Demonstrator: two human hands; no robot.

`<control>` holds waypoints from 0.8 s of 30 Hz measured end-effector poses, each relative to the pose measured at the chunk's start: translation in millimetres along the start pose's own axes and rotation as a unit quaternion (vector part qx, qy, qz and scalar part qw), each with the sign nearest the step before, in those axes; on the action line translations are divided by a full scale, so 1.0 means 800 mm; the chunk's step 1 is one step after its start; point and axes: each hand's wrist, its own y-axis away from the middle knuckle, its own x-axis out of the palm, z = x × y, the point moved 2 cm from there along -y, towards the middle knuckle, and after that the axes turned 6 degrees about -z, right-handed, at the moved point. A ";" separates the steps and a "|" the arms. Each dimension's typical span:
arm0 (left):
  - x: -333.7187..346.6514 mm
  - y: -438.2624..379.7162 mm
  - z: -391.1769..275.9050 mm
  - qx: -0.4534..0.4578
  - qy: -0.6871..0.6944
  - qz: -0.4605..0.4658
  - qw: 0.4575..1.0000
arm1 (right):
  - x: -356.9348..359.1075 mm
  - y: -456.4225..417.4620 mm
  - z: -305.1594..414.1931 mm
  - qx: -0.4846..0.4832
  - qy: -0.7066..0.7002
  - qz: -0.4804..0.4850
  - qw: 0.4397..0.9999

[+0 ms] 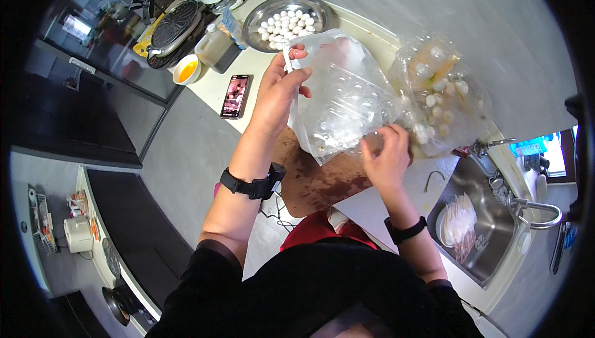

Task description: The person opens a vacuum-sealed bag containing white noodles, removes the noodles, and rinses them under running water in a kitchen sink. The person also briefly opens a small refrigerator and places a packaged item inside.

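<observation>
My left hand (279, 89) grips the edge of a white plastic bag (325, 43) between thumb and fingers, holding it up over the counter. A clear plastic bag (358, 101) lies against the white one. My right hand (388, 156) is at its lower right edge with thumb and fingers curled apart; whether it pinches the plastic I cannot tell. Beneath them is a wet brown cutting board (320, 187). To the right stands a clear bag of eggshells and scraps (437, 96). Behind the bags a steel bowl (251, 19) holds many peeled eggs (288, 26).
Along the counter's left are a phone (234, 97), a bowl of orange liquid (187, 69), a plastic jug of dark liquid (214, 50) and an electric grill (176, 26). At right, the steel sink (492, 240) holds a bowl with pale, stringy food (459, 222), beside a faucet (539, 212).
</observation>
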 end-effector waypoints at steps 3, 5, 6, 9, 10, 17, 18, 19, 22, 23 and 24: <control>-0.004 0.000 0.000 -0.002 0.011 -0.006 1.000 | -0.013 -0.002 -0.017 -0.037 0.050 -0.045 0.997; -0.005 0.002 -0.001 -0.005 0.011 -0.009 1.000 | -0.016 -0.013 -0.024 -0.055 0.095 -0.056 0.992; -0.006 0.002 0.000 -0.006 0.012 -0.011 1.000 | -0.016 -0.021 -0.025 -0.061 0.116 -0.042 0.990; -0.008 0.002 0.001 -0.006 0.013 -0.013 1.000 | -0.012 -0.042 -0.026 -0.051 0.127 -0.038 0.990; -0.006 0.001 0.002 -0.005 0.013 -0.012 1.000 | -0.009 -0.047 -0.030 -0.043 0.153 -0.007 0.987; -0.004 0.003 0.000 -0.002 -0.004 -0.002 1.000 | -0.007 -0.075 -0.054 0.035 0.166 0.148 0.974; -0.007 0.003 0.001 -0.001 -0.007 -0.001 1.000 | -0.015 -0.079 -0.049 0.053 0.137 0.147 0.978; -0.010 0.004 0.001 -0.001 -0.009 -0.002 1.000 | -0.021 -0.085 -0.042 0.070 0.108 0.147 0.981; -0.009 0.006 0.002 0.003 -0.024 0.004 1.000 | -0.028 -0.108 -0.005 0.060 0.134 0.100 0.984; -0.007 0.005 0.005 0.007 -0.031 0.008 0.999 | -0.015 -0.115 0.001 0.055 0.120 0.120 0.984; -0.002 0.002 0.008 0.009 -0.041 0.019 0.999 | 0.000 -0.125 0.002 0.053 0.108 0.139 0.983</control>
